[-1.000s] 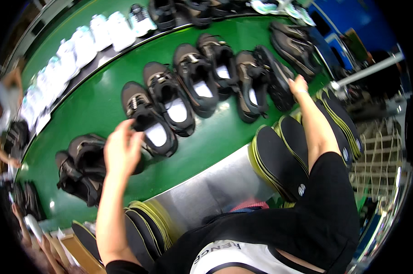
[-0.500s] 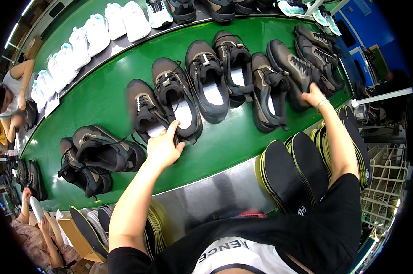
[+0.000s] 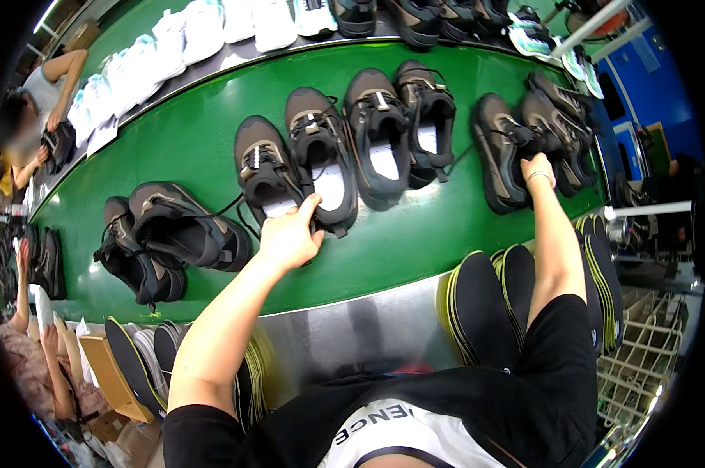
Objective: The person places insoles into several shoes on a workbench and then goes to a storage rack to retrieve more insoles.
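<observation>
My left hand (image 3: pixel 292 235) is closed on the heel of a brown-and-black sneaker (image 3: pixel 260 154), its thumb lying toward the neighbouring sneaker (image 3: pixel 312 117). White pads show inside both shoes. To their right stand two similar sneakers with white pads, one (image 3: pixel 373 105) beside the other (image 3: pixel 425 97). My right hand (image 3: pixel 538 171) is closed at the heel end of a sneaker (image 3: pixel 541 117) in the right-hand cluster; its fingertips are partly hidden. Another sneaker (image 3: pixel 497 148) sits against that hand's left side.
Two dark sneakers (image 3: pixel 185 226) lie at the left of the green conveyor belt (image 3: pixel 352 269). Stacks of black insoles with yellow edges (image 3: pixel 473 304) line the near metal ledge (image 3: pixel 352 327). White shoes (image 3: pixel 200 31) fill the far shelf. Two other people work at the left; a wire rack (image 3: pixel 641 351) stands right.
The sneaker left of my right hand has shifted right, against the cluster, widening the gap from the middle shoes. My left hand stays at its shoe's heel. The view has shifted slightly.
</observation>
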Action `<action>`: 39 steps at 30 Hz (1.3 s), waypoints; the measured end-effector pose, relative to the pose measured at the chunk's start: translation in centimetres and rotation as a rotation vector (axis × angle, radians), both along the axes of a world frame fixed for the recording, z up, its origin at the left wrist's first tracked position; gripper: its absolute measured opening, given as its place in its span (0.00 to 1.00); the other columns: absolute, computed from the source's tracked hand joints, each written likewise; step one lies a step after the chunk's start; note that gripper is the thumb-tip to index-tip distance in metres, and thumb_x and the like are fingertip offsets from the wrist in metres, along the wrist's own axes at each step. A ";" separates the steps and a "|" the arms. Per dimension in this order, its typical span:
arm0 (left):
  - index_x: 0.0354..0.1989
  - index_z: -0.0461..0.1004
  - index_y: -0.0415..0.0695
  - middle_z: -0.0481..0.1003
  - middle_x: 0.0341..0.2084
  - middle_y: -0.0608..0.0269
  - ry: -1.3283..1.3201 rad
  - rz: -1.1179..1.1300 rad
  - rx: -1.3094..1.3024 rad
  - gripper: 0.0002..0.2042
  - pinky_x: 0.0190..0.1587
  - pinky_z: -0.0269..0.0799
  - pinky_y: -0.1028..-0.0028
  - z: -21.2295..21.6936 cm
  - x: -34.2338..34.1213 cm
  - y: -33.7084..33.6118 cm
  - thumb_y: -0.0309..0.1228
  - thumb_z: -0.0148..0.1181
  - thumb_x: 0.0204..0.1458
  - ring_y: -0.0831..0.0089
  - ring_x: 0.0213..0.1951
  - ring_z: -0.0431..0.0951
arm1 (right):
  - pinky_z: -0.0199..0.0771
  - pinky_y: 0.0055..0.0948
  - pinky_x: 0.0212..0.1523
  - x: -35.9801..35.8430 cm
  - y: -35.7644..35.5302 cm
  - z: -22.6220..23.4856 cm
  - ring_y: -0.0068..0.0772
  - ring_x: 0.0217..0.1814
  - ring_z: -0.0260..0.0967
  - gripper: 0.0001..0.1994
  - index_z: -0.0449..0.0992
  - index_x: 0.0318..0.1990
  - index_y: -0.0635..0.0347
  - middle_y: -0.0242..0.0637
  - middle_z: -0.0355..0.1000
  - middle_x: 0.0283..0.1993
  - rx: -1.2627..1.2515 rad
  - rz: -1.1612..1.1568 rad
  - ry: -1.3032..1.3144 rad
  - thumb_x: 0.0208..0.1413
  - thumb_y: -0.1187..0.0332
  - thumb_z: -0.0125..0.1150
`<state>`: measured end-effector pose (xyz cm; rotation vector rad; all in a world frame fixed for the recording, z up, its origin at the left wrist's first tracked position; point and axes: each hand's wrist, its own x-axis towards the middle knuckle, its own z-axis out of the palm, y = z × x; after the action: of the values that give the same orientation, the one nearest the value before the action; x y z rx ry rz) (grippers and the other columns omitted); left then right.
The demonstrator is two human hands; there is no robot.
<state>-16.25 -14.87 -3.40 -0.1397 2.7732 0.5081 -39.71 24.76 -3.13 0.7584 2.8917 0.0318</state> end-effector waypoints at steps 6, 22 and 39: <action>0.52 0.54 0.54 0.71 0.30 0.55 -0.075 0.046 -0.007 0.27 0.39 0.65 0.62 0.4 0.5 0.0 0.37 0.56 0.41 0.60 0.34 0.73 | 0.67 0.39 0.44 0.6 -8.3 7.8 0.43 0.45 0.67 0.15 0.72 0.41 0.56 0.45 0.69 0.43 0.230 0.431 -0.062 0.49 0.63 0.44; 0.48 0.59 0.47 0.70 0.25 0.48 0.073 -0.162 0.231 0.23 0.33 0.68 0.60 -1.3 0.5 8.6 0.33 0.53 0.39 0.53 0.29 0.73 | 0.67 0.41 0.40 4.3 -10.3 -0.8 0.49 0.39 0.68 0.33 0.50 0.52 0.67 0.52 0.70 0.36 -0.080 0.602 0.041 0.41 0.57 0.54; 0.51 0.55 0.38 0.70 0.34 0.50 0.565 0.361 0.722 0.25 0.42 0.65 0.69 -1.5 -1.5 4.3 0.25 0.55 0.42 0.60 0.39 0.70 | 0.48 0.40 0.47 14.6 -21.9 1.0 0.28 0.53 0.57 0.31 0.57 0.54 0.54 0.33 0.66 0.46 -0.210 1.457 0.279 0.39 0.63 0.60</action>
<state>-17.79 -10.62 -4.89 -0.3721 2.8550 1.8397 -25.14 2.90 -2.13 -1.4908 2.8693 -0.2144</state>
